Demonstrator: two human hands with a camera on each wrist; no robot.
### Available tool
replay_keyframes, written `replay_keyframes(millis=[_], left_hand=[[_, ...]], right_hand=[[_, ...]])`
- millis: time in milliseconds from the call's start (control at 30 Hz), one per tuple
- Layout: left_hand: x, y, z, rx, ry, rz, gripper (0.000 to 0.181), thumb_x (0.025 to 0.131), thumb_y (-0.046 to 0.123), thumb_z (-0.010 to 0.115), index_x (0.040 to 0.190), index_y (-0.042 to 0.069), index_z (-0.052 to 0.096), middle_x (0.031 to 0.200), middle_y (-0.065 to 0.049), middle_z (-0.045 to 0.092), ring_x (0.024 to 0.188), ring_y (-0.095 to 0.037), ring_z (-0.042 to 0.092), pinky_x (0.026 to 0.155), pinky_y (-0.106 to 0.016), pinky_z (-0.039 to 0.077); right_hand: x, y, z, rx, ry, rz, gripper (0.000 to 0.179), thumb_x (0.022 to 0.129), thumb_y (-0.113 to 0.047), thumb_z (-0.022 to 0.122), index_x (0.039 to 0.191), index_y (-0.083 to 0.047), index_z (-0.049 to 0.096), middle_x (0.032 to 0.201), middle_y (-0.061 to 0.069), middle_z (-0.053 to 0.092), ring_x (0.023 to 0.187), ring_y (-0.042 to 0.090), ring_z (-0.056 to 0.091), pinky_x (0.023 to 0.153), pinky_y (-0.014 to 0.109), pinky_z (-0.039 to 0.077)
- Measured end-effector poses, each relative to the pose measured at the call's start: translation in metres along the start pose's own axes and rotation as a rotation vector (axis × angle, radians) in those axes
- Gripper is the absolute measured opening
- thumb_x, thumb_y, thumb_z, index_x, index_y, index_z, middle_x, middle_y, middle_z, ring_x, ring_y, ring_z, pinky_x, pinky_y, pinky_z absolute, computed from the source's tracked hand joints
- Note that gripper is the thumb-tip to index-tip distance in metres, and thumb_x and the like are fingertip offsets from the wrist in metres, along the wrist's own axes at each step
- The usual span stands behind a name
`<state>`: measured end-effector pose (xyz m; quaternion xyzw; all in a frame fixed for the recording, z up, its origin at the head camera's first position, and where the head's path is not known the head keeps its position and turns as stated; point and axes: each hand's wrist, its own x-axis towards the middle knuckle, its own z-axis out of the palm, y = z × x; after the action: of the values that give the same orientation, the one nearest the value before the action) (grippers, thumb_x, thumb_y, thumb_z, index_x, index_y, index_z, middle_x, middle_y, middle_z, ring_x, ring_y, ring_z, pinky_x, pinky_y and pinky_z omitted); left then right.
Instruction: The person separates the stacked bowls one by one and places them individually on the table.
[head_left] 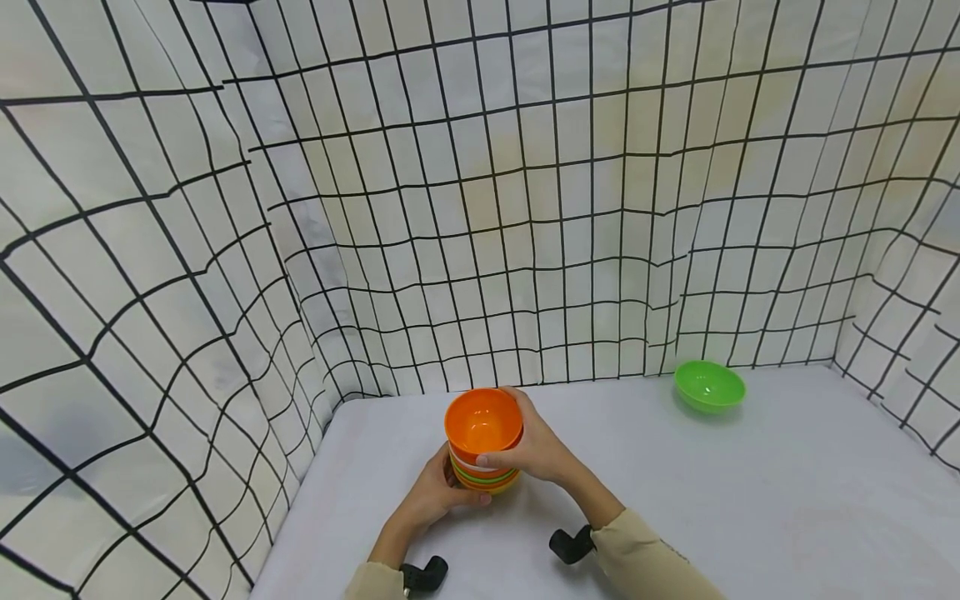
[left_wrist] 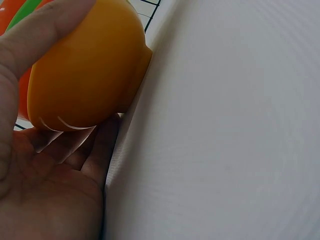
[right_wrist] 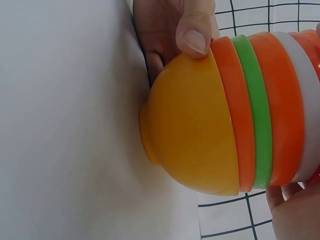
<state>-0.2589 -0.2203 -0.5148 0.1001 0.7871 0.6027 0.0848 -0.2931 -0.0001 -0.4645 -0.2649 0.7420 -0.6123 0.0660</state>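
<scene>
A stack of nested bowls (head_left: pixel 483 429) stands upright on the white tabletop. An orange bowl (head_left: pixel 480 421) is on top, its inside facing up. Below it show the rims of a white bowl (right_wrist: pixel 303 100), an orange bowl (right_wrist: pixel 281 110) and a green bowl (right_wrist: pixel 256 110). The lowest is a yellow bowl (right_wrist: pixel 192 125), its foot at the table. My left hand (head_left: pixel 441 490) holds the stack low down, thumb across the yellow bowl and fingers behind it. Higher up, my right hand (head_left: pixel 536 446) grips the stack from the right, thumb in front and fingers at the far rim.
A single green bowl (head_left: pixel 708 386) sits at the back right of the table (head_left: pixel 787 500), near the wall. White walls with a black grid (head_left: pixel 525 208) enclose the back and sides. Black wrist devices (head_left: pixel 572 545) stick out beside both sleeves.
</scene>
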Motion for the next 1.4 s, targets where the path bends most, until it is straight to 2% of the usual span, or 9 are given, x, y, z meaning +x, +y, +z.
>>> replay_keyframes(millis=[167, 500, 667, 900, 1267, 1400], left_hand=[[0.0, 0.0, 0.0, 0.011, 0.005, -0.001, 0.087, 0.076, 0.022, 0.092, 0.148, 0.023, 0.044, 0.147, -0.001, 0.056, 0.137, -0.026, 0.051, 0.125, -0.056, 0.033], [0.001, -0.001, 0.0, -0.001, 0.01, -0.003, 0.095, 0.073, 0.021, 0.094, 0.152, 0.025, 0.041, 0.148, 0.0, 0.055, 0.144, -0.028, 0.046, 0.127, -0.058, 0.026], [0.001, -0.001, 0.001, -0.004, 0.013, 0.005, 0.095, 0.073, 0.019, 0.094, 0.152, 0.024, 0.041, 0.148, 0.0, 0.056, 0.146, -0.028, 0.044, 0.128, -0.059, 0.023], [0.001, -0.003, 0.0, -0.007, 0.01, 0.007, 0.093, 0.073, 0.018, 0.094, 0.151, 0.023, 0.042, 0.148, 0.0, 0.056, 0.146, -0.028, 0.044, 0.128, -0.058, 0.024], [0.001, -0.002, 0.001, 0.0, 0.005, 0.017, 0.092, 0.074, 0.019, 0.093, 0.151, 0.023, 0.042, 0.148, 0.0, 0.056, 0.146, -0.027, 0.044, 0.129, -0.056, 0.024], [0.001, -0.002, 0.001, -0.01, 0.011, 0.01, 0.093, 0.073, 0.018, 0.094, 0.15, 0.023, 0.043, 0.148, 0.001, 0.056, 0.146, -0.026, 0.045, 0.128, -0.055, 0.025]], right_hand=[[-0.001, -0.002, -0.001, -0.005, 0.006, -0.007, 0.104, 0.077, -0.031, 0.09, 0.157, -0.021, 0.023, 0.147, 0.002, 0.051, 0.13, 0.026, 0.055, 0.109, 0.048, 0.053], [-0.005, -0.019, -0.01, -0.001, 0.019, -0.045, 0.105, 0.076, -0.029, 0.091, 0.156, -0.022, 0.024, 0.147, 0.002, 0.051, 0.131, 0.028, 0.055, 0.11, 0.051, 0.052], [-0.008, -0.026, -0.016, -0.032, 0.051, -0.055, 0.107, 0.076, -0.029, 0.092, 0.158, -0.02, 0.023, 0.149, 0.003, 0.05, 0.133, 0.029, 0.053, 0.113, 0.057, 0.048], [-0.01, -0.032, -0.025, -0.068, 0.093, -0.064, 0.109, 0.073, -0.027, 0.093, 0.158, -0.022, 0.024, 0.149, 0.003, 0.05, 0.133, 0.029, 0.052, 0.112, 0.056, 0.049], [-0.015, -0.03, -0.045, -0.05, 0.117, -0.074, 0.109, 0.072, -0.021, 0.094, 0.158, -0.025, 0.026, 0.149, 0.003, 0.049, 0.134, 0.031, 0.051, 0.11, 0.057, 0.05], [-0.017, -0.029, -0.051, -0.065, 0.136, -0.055, 0.111, 0.072, -0.024, 0.094, 0.158, -0.024, 0.025, 0.15, 0.004, 0.048, 0.134, 0.032, 0.051, 0.109, 0.056, 0.051]])
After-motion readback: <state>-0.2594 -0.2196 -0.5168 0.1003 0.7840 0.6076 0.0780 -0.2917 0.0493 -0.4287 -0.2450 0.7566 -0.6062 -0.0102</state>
